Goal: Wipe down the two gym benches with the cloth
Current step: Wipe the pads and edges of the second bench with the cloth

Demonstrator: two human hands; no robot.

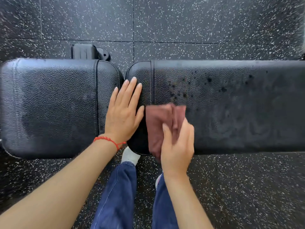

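Two black padded gym benches lie end to end across the view: the left bench pad and the right bench pad, with a narrow gap between them. Dark wet spots dot the right pad near its left end. My left hand rests flat with fingers spread across the gap, mostly on the right pad's end section. My right hand presses a maroon cloth onto the near left part of the right pad; hand and cloth are blurred by motion.
Black speckled rubber floor tiles surround the benches. A black frame part of the left bench sticks out behind it. My legs in blue trousers and a white sock stand close against the near edge.
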